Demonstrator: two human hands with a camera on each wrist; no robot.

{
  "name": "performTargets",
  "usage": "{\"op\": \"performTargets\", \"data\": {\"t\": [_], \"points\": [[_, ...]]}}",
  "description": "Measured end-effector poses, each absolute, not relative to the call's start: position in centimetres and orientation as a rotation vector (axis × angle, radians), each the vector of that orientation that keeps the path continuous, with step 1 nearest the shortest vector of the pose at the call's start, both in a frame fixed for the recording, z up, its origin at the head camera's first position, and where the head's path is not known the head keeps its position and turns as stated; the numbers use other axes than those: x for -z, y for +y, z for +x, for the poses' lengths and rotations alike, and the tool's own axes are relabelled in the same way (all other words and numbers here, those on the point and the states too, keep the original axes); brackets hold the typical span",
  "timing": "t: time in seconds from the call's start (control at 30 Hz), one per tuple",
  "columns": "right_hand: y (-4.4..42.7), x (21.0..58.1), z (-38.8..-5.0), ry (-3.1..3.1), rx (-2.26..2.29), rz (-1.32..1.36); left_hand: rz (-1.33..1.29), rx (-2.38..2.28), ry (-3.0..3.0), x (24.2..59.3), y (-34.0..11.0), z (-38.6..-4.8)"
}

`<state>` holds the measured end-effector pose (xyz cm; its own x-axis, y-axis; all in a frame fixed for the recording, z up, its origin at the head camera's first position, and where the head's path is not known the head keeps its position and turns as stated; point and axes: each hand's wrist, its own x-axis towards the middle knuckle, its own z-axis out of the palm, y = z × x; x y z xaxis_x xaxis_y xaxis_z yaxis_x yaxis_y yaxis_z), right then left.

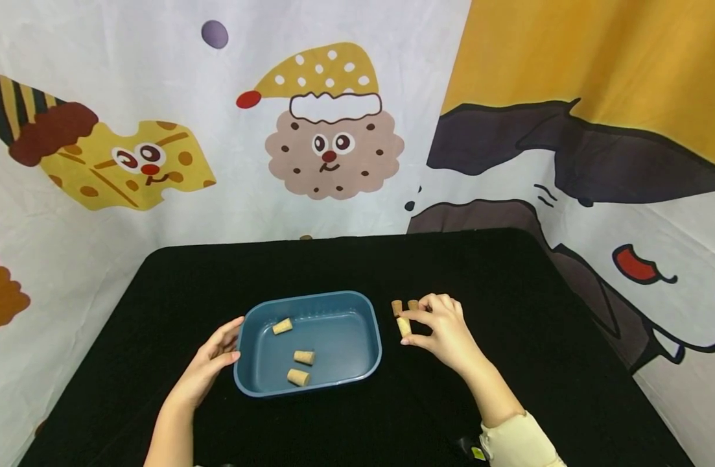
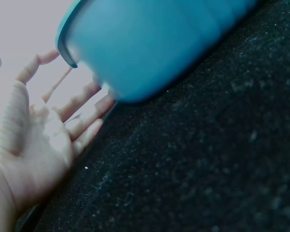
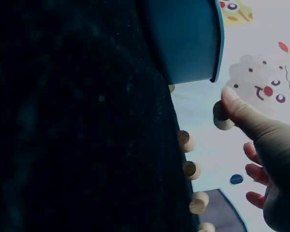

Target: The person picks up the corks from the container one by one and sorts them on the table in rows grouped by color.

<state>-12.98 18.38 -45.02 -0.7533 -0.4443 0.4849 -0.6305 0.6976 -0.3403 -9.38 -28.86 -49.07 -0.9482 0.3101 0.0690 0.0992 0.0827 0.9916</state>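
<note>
A blue rectangular tray (image 1: 345, 342) stands on the black cloth with three corks inside, one of them a pale cork (image 1: 282, 326) near its back left. My left hand (image 1: 208, 363) is at the tray's left end. In the left wrist view, the fairly straight fingers of that hand (image 2: 43, 140) touch the tray's outer wall (image 2: 135, 48). Between thumb and forefinger, my right hand (image 1: 447, 331) pinches a cork (image 1: 404, 326) just right of the tray. The right wrist view shows this pinched cork (image 3: 223, 116) held above the cloth.
Behind the pinched cork, a brown cork (image 1: 397, 307) and another cork (image 1: 413, 305) stand on the table. Several corks (image 3: 189, 169) line up below the right hand in the right wrist view. A printed curtain (image 1: 217, 214) hangs behind the black tabletop (image 1: 480, 266).
</note>
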Motion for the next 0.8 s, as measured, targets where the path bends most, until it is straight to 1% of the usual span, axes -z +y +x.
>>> {"op": "performTargets", "data": {"t": [0.2, 0.4, 0.8], "points": [[18.8, 46.4, -13.5, -2.595, -0.739, 0.791, 0.440, -1.990, 2.178, 49.1, -29.0, -9.5], [18.6, 47.6, -13.9, -2.635, -0.740, 0.797, 0.427, -1.983, 2.191, 49.2, -29.0, -9.6], [18.5, 48.7, -14.0, -2.715, -0.674, 0.767, 0.393, -1.981, 2.208, 49.2, -28.8, -9.4]]}}
